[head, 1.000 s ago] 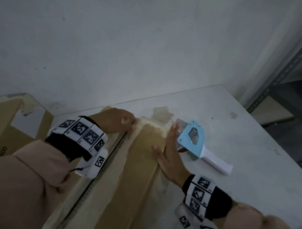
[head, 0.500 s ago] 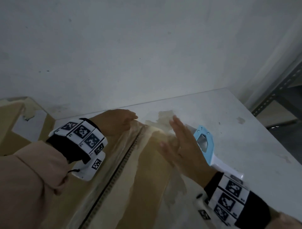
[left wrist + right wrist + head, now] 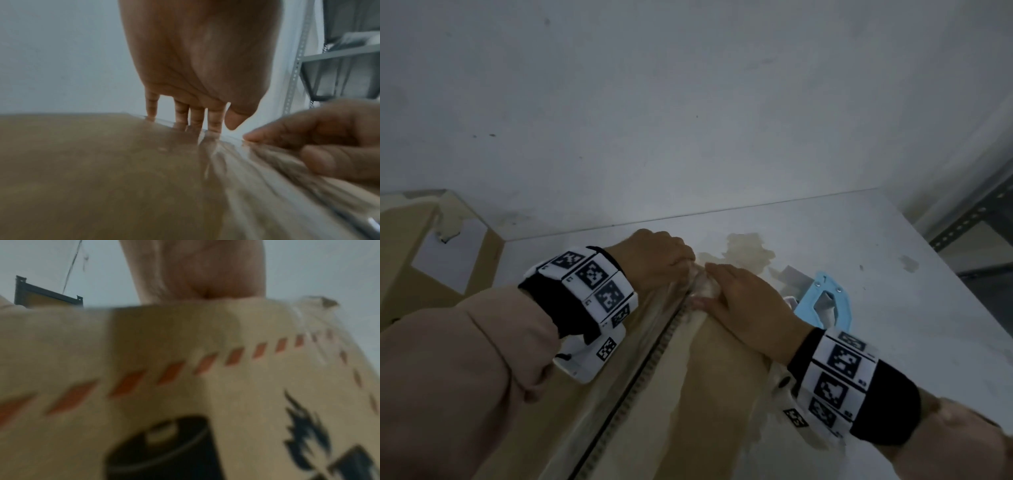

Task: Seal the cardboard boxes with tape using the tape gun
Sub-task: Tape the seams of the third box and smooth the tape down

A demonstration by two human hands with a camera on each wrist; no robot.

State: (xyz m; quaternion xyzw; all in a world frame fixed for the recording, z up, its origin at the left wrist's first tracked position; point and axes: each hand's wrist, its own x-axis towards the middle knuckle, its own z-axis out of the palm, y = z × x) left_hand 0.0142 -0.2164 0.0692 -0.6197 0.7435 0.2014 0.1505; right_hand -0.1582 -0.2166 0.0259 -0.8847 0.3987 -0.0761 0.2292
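At far edge of box [image 3: 698, 394]: pressing tape [image 3: 703, 291] end down.
Left hand [image 3: 657, 263] curled over edge, right hand [image 3: 746, 301] flat, both unclenched; next, retrieving tape gun [image 3: 828, 306] off surface [image 3: 893, 274].

A pale grey wall [image 3: 654, 102] fills the upper part of the head view, marked with small dark specks and scuffs. Below it runs a white tabletop [image 3: 893, 308], smudged and stained with a yellowish patch [image 3: 748, 245] near its back edge. At the right stands a grey metal shelving rack [image 3: 976, 219] with perforated uprights. The light is dim and cool.
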